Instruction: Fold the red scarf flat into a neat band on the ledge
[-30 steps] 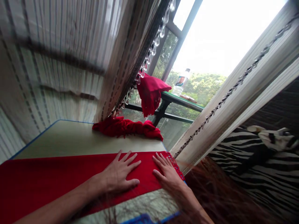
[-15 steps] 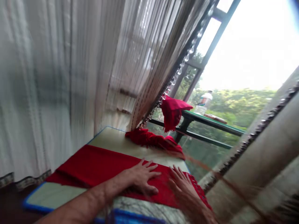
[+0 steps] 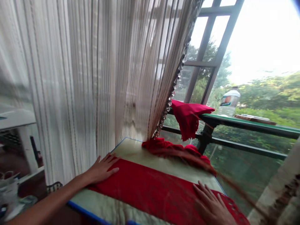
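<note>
1. Left hand (image 3: 102,170): fingers spread, flat on the scarf's (image 3: 152,190) left end, at the table (image 3: 138,151) edge by the curtain (image 3: 93,78).
2. Right hand (image 3: 213,206): fingers spread, flat on the right end.
3. Bare strip behind the scarf; red heap (image 3: 173,148) at the far edge.

Wrist of right hand (image 3: 212,207) and corner of red cloth (image 3: 150,187) beyond bottom edge

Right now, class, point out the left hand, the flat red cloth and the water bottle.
left hand (image 3: 103,168), head view, back of hand.
flat red cloth (image 3: 152,190), head view, smooth middle.
water bottle (image 3: 229,104), head view, body.
</note>
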`<state>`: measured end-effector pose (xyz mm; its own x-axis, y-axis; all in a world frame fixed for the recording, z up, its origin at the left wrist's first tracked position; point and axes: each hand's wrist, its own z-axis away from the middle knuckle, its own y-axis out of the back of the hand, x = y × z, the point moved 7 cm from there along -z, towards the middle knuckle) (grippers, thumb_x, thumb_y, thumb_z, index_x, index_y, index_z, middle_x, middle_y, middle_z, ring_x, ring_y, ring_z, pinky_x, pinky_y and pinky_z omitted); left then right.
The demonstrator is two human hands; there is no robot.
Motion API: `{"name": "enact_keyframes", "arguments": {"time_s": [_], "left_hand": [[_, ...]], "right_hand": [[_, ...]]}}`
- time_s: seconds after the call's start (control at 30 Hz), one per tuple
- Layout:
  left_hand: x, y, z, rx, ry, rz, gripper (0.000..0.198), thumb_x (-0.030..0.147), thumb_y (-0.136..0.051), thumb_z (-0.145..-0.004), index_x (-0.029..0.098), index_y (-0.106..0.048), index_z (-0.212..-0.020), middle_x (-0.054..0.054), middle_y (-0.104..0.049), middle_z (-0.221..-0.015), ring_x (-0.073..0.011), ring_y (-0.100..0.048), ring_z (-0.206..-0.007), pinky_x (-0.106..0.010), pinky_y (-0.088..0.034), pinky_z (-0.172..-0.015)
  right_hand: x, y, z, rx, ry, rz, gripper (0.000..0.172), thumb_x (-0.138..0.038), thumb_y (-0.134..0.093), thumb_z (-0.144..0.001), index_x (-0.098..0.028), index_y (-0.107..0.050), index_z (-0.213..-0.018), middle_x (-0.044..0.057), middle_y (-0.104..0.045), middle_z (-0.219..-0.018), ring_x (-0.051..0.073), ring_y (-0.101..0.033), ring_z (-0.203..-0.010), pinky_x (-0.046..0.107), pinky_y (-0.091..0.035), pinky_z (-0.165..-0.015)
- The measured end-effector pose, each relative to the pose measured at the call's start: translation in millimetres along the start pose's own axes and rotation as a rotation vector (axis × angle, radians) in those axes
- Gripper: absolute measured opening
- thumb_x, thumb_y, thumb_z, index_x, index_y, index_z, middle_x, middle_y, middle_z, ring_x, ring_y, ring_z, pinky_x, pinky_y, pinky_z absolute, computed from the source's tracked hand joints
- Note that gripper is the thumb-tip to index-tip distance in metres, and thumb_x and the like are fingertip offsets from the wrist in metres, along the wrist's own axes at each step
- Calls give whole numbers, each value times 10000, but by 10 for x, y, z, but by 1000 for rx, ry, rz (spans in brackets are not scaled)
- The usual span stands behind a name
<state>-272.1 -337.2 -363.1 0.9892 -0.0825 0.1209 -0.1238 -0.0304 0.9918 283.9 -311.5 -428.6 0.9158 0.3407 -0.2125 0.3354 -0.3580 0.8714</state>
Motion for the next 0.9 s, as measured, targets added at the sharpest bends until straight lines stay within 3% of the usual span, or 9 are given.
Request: {"name": "enact_keyframes", "arguments": {"time_s": [0.07,0.17,0.27,0.37,0.57,0.63,0.73,0.83,0.9], "left_hand": [[-88,-55,-14,-3,-13,-12,706,679,-341,-1002,304,-339,-1600,-117,-243,-1692,-368,-145,-1579,-677,-143,-1227],[-56,-114,-218,12,-44,-22,711,698,-326,-999,318,-333,-1600,-106,-265,-1688,-361,-186,-1572,-652,-135,-1237],[49,-138,-555,23,-57,-41,708,693,-334,-997,313,-351,-1594,-95,-286,-1682,-366,-210,-1565,-633,-126,-1243],[117,-163,-823,19,-70,-45,710,677,-348,-994,299,-352,-1595,-86,-269,-1686,-374,-195,-1567,-626,-101,-1247],[177,-133,-867,-12,-72,-79,746,698,-334,-986,296,-310,-1614,-70,-215,-1704,-363,-156,-1578,-613,-76,-1254],[425,-35,-839,5,-111,-56,783,729,-354,-969,304,-283,-1622,-74,-172,-1712,-353,-136,-1584,-614,-93,-1256],[1091,61,-837,-36,-301,37,723,693,-369,-990,366,-248,-1623,-25,-140,-1718,-317,-94,-1594,-612,-105,-1263],[1688,29,-892,-106,-446,105,659,647,-391,-1009,385,-290,-1605,-19,-160,-1712,-315,-126,-1589,-631,-83,-1262],[1885,-54,-957,-137,-466,117,667,642,-408,-1006,370,-294,-1605,-31,-145,-1712,-327,-123,-1588,-640,-79,-1260]], "right_hand": [[59,-68,16,-91,-40,-14,618,-666,-508,-798,-807,-242,-1336,-210,-511,-1517,252,-418,-1469,555,-368,-1169],[80,-55,-11,-162,-69,17,619,-658,-457,-870,-720,-207,-1433,-214,-400,-1592,207,-293,-1532,530,-258,-1255],[52,40,-123,-245,-110,70,632,-668,-390,-926,-536,-262,-1530,-123,-308,-1659,230,-174,-1568,566,-146,-1290],[31,159,-241,-295,-173,94,653,-665,-353,-959,-419,-322,-1563,-52,-251,-1688,251,-150,-1574,563,-163,-1290],[-11,259,-212,-341,-207,91,683,-680,-327,-972,-370,-324,-1581,-36,-223,-1702,263,-129,-1588,565,-119,-1308],[-22,289,-207,-366,-222,76,678,-684,-325,-972,-380,-335,-1578,-36,-216,-1705,261,-114,-1591,566,-102,-1310],[-81,365,-360,-367,-226,30,665,-673,-300,-983,-371,-359,-1572,-16,-196,-1716,263,-85,-1598,592,-67,-1302],[-194,384,-689,-336,-166,-59,693,-670,-271,-997,-310,-350,-1584,44,-183,-1725,278,-91,-1601,620,-65,-1287],[-233,309,-903,-339,-128,-97,722,-697,-272,-994,-292,-338,-1588,62,-190,-1723,288,-102,-1600,631,-70,-1279]]}}
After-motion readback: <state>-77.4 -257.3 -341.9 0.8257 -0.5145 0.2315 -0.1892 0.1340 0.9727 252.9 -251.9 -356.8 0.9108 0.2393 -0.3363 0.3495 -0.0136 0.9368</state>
